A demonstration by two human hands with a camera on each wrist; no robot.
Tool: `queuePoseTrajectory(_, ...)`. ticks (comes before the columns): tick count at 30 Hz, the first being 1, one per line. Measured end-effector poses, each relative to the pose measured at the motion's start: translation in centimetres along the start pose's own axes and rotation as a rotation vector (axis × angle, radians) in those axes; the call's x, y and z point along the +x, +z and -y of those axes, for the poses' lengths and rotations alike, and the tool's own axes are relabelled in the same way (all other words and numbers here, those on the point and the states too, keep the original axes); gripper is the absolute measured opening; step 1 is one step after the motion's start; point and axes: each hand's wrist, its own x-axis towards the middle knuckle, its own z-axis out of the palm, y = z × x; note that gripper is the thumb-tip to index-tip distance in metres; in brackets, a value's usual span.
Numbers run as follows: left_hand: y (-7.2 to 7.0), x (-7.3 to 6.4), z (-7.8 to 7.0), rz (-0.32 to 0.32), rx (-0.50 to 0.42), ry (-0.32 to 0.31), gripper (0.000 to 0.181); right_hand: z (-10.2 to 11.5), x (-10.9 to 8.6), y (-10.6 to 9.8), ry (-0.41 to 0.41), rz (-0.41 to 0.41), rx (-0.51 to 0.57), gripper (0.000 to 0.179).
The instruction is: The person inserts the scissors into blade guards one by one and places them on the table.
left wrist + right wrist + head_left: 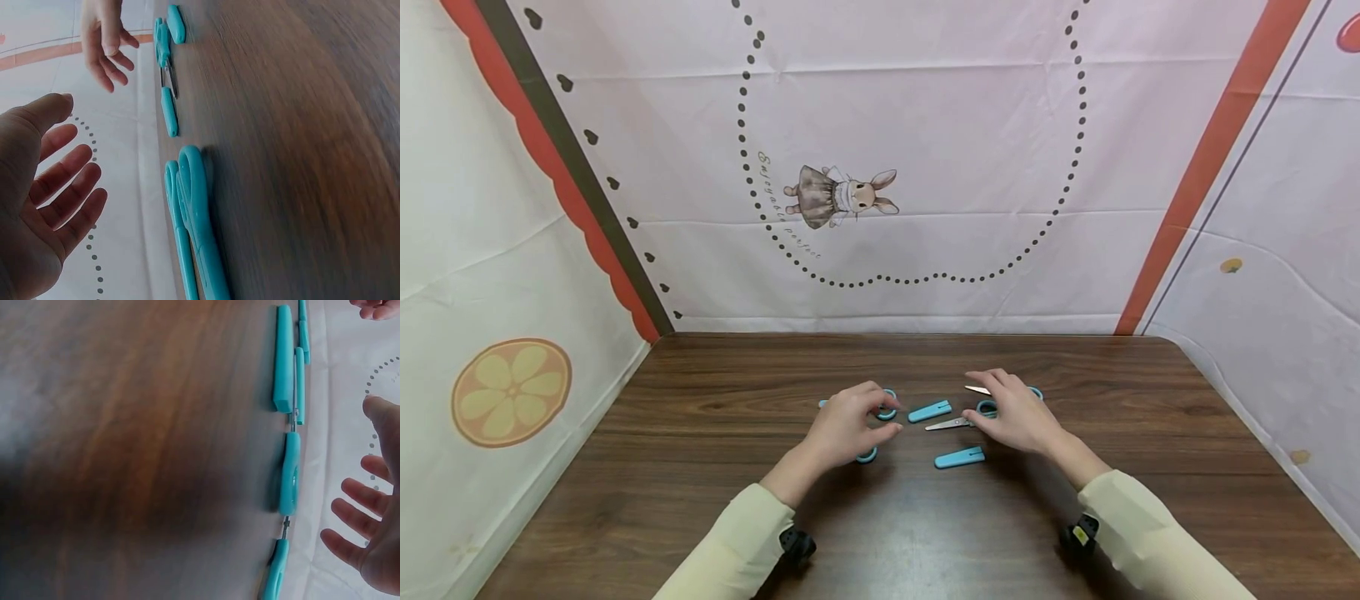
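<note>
My left hand (848,423) hovers over two pairs of scissors with turquoise handles, its fingers loosely bent and holding nothing. In the left wrist view, a nearer pair of sheathed scissors (203,231) lies beside a second sheathed pair (181,244). My right hand (1017,414) is spread above two unsheathed pairs and partly hides them. Out from under it show the blades of the front scissors (950,424) and the back scissors (977,389), pointing left. Between the hands lie two loose turquoise blade covers, the back cover (929,411) and the front cover (959,457).
Everything lies on a dark wood-grain table (700,467). A pale printed cloth (962,167) hangs behind its far edge, and more cloth stands along the left and right sides. Each sleeve has a small black device (797,546) at the wrist.
</note>
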Motion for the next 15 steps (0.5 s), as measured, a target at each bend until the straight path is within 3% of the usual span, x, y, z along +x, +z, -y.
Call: queuePoseTrajectory(15, 1.1, 0.8, -1.5, 0.032, 0.004, -0.018, 0.022, -0.7, -0.9, 0.3, 0.009, -0.008, -0.015, 0.058)
